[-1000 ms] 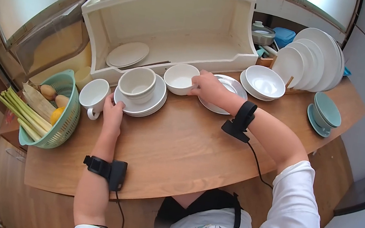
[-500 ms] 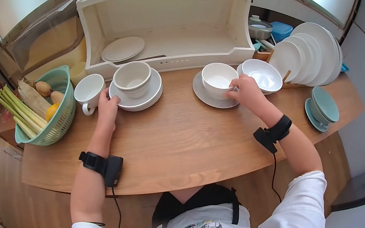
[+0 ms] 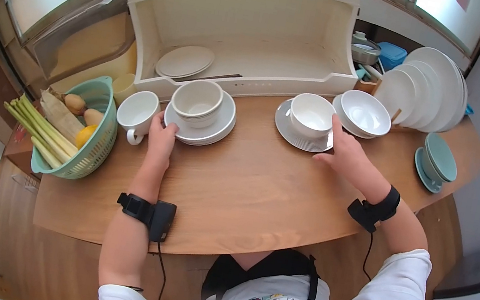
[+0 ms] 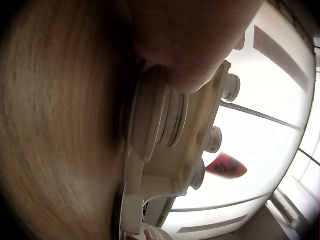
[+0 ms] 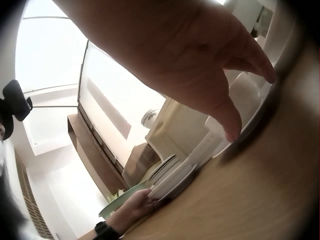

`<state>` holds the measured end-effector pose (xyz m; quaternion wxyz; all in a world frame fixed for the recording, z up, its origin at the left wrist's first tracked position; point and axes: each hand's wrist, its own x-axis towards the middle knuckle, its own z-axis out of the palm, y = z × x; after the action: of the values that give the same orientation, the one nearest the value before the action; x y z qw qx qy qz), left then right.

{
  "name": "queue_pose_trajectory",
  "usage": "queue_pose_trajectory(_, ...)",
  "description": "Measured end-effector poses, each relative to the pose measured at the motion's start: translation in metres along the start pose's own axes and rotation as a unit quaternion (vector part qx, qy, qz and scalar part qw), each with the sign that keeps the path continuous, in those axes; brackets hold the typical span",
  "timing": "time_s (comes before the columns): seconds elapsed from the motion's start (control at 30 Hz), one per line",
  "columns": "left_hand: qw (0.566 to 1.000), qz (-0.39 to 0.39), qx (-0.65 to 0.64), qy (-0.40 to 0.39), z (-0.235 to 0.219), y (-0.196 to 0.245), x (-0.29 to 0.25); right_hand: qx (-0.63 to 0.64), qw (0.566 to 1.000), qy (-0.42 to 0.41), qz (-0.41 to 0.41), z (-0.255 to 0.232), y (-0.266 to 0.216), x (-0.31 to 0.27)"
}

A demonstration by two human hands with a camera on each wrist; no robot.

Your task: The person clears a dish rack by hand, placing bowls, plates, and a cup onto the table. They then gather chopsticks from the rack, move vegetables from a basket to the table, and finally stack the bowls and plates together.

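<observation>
Touching round ribbed saucer [image 3: 300, 136], glossy cup [image 3: 312, 114]

A home kitchen: a curved wooden counter [image 3: 246, 189] under windows, white ceramic plates standing in a rack [image 3: 431, 87] far right, and a green plastic basket of vegetables [image 3: 85, 135] at left.

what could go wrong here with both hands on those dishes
The right hand touches the rim of the ribbed plate that carries a loose bowl; a quick pull could slide or tip the bowl. The left hand presses the stacked plates close beside the mug, so a sideways shove might knock the mug or shift the cups on top.
</observation>
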<state>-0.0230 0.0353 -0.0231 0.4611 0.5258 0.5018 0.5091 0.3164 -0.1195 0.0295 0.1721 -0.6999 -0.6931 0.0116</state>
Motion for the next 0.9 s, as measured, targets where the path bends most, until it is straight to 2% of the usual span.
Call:
queue_pose_trajectory(0.07, 1.000, -0.007, 0.002, 0.000, 0.001, 0.004, -0.004, -0.007, 0.999, -0.033, 0.021, 0.008, -0.001, 0.006)
queue_pose_trajectory(0.1, 1.000, -0.008, 0.003, 0.000, 0.001, 0.004, -0.004, 0.029, 0.998, -0.038, 0.044, 0.007, -0.003, 0.010)
queue_pose_trajectory(0.23, 1.000, -0.013, 0.010, 0.004, 0.002, 0.004, -0.003, 0.024, 0.997, -0.055, 0.050, 0.008, -0.007, 0.023)
queue_pose_trajectory(0.33, 1.000, -0.011, 0.006, 0.007, 0.002, 0.002, -0.002, 0.011, 0.999, -0.047, 0.012, 0.010, -0.001, 0.029)
queue_pose_trajectory(0.4, 1.000, -0.010, -0.004, 0.006, 0.002, 0.002, -0.003, 0.019, 0.996, -0.013, -0.086, 0.008, 0.004, 0.035)
queue_pose_trajectory(0.43, 1.000, -0.013, -0.002, 0.007, 0.003, 0.004, -0.004, 0.018, 0.996, -0.012, -0.088, -0.001, -0.002, 0.040)
queue_pose_trajectory(0.5, 1.000, -0.006, -0.002, 0.011, 0.004, 0.006, -0.006, -0.090, 0.986, -0.139, -0.009, -0.033, -0.022, 0.058)
queue_pose_trajectory(0.53, 1.000, -0.002, -0.004, 0.014, 0.004, 0.003, -0.004, -0.091, 0.987, -0.135, -0.012, -0.040, -0.033, 0.073)
queue_pose_trajectory(0.6, 0.999, 0.026, 0.008, 0.038, 0.005, -0.006, 0.000, 0.003, 0.994, 0.036, -0.108, -0.046, -0.064, 0.105)
queue_pose_trajectory(0.67, 0.999, 0.020, 0.011, 0.040, 0.005, -0.001, -0.002, 0.041, 0.983, 0.032, -0.174, -0.038, -0.097, 0.153)
queue_pose_trajectory(0.73, 1.000, 0.011, 0.011, 0.027, 0.004, -0.003, -0.001, 0.007, 0.947, 0.098, -0.306, 0.010, -0.101, 0.210)
queue_pose_trajectory(0.8, 0.999, 0.019, 0.017, 0.040, 0.005, -0.004, -0.002, -0.049, 0.957, -0.005, -0.287, 0.045, -0.117, 0.254)
queue_pose_trajectory(0.83, 0.999, 0.021, 0.025, 0.037, 0.004, -0.004, -0.002, -0.049, 0.955, -0.003, -0.291, 0.057, -0.122, 0.267)
queue_pose_trajectory(0.9, 0.998, 0.037, 0.033, 0.043, 0.006, 0.000, -0.004, -0.044, 0.957, -0.098, -0.271, 0.073, -0.131, 0.288)
